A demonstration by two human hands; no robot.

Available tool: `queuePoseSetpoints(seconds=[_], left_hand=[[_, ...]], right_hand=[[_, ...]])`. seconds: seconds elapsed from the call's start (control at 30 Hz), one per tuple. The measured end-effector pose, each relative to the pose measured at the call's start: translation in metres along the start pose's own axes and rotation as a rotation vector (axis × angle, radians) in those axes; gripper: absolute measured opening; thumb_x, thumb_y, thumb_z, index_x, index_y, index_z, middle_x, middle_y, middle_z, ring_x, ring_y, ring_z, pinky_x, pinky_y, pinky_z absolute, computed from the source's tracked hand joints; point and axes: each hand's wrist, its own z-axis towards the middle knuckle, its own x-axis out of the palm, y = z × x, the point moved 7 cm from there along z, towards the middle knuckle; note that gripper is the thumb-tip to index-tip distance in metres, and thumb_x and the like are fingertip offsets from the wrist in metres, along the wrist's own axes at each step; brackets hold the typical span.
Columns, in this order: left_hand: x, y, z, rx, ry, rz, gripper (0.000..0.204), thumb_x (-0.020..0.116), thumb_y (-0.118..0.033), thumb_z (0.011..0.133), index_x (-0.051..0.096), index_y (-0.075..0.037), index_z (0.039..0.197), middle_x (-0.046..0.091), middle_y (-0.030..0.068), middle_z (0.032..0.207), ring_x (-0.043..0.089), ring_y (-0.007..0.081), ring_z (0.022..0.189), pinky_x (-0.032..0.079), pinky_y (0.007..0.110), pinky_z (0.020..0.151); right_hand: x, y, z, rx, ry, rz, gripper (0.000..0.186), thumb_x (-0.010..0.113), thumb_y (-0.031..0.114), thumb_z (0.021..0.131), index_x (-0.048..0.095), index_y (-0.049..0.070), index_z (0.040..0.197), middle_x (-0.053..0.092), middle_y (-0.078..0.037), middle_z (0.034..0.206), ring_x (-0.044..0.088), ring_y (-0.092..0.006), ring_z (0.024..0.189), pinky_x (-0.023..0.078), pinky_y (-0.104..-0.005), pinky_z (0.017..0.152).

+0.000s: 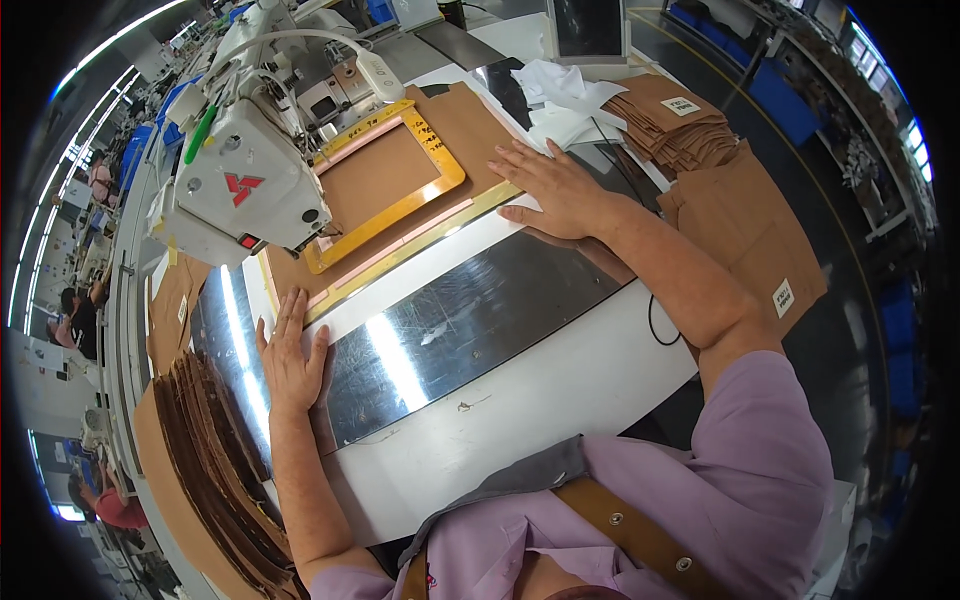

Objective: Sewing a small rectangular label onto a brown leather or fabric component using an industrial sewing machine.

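Observation:
A brown fabric piece (380, 175) lies under a yellow and pink template frame (440, 190) on the sewing table, beneath the head of a white sewing machine (240, 175). My left hand (290, 350) lies flat, fingers together, on the near left corner of the template and the shiny metal plate (470, 320). My right hand (555, 190) rests flat with fingers spread on the template's right edge. Neither hand holds anything.
A stack of brown cut pieces (215, 460) sits at the left near my elbow. More brown pieces (680, 125) and white fabric (565, 95) lie at the right, with a screen (588, 28) behind. Other people work at far left.

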Motion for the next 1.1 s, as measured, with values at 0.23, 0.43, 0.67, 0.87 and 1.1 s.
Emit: queuePoseSetpoints(seconds=[0.23, 0.43, 0.67, 0.87, 1.1], left_hand=[[0.001, 0.004, 0.001, -0.025, 0.017, 0.012, 0.061, 0.046, -0.05, 0.1, 0.047, -0.015, 0.151, 0.049, 0.0086, 0.154, 0.045, 0.0249, 0.143, 0.014, 0.052, 0.123], [0.001, -0.005, 0.006, 0.045, -0.008, -0.024, 0.062, 0.049, -0.045, 0.1, 0.045, -0.011, 0.152, 0.048, 0.0118, 0.154, 0.043, 0.0263, 0.144, 0.011, 0.051, 0.123], [0.013, 0.004, 0.0, 0.015, 0.07, -0.007, 0.06, 0.043, -0.044, 0.103, 0.046, -0.008, 0.151, 0.047, 0.0092, 0.156, 0.037, 0.0253, 0.149, 0.006, 0.05, 0.124], [0.008, 0.005, 0.001, -0.009, 0.059, 0.017, 0.059, 0.043, -0.043, 0.103, 0.048, -0.007, 0.15, 0.051, 0.0101, 0.152, 0.04, 0.0261, 0.146, 0.008, 0.049, 0.124], [0.007, 0.008, -0.001, -0.014, 0.018, 0.039, 0.059, 0.045, -0.042, 0.102, 0.05, -0.007, 0.148, 0.051, 0.0105, 0.152, 0.041, 0.0256, 0.146, 0.012, 0.048, 0.124]], right_hand=[[-0.001, -0.005, 0.002, 0.064, 0.026, -0.037, 0.078, 0.035, 0.066, 0.101, 0.03, 0.015, 0.159, 0.024, -0.01, 0.167, 0.014, -0.0282, 0.156, 0.009, -0.0575, 0.125], [-0.021, -0.002, -0.017, -0.08, -0.221, -0.027, 0.065, 0.047, 0.059, 0.099, 0.055, 0.012, 0.143, 0.045, -0.009, 0.156, 0.033, -0.0263, 0.15, 0.018, -0.0575, 0.122], [0.001, -0.003, -0.007, -0.02, -0.185, 0.086, 0.064, 0.046, 0.06, 0.099, 0.057, 0.014, 0.142, 0.052, -0.007, 0.151, 0.041, -0.0237, 0.145, 0.02, -0.0593, 0.121], [-0.005, -0.003, -0.01, -0.037, -0.156, 0.104, 0.064, 0.044, 0.061, 0.098, 0.06, 0.014, 0.139, 0.051, -0.006, 0.152, 0.04, -0.0256, 0.146, 0.019, -0.0588, 0.121], [-0.011, 0.0, -0.015, -0.044, -0.299, 0.106, 0.063, 0.046, 0.059, 0.098, 0.061, 0.012, 0.138, 0.051, -0.009, 0.151, 0.04, -0.0256, 0.146, 0.02, -0.0581, 0.121]])
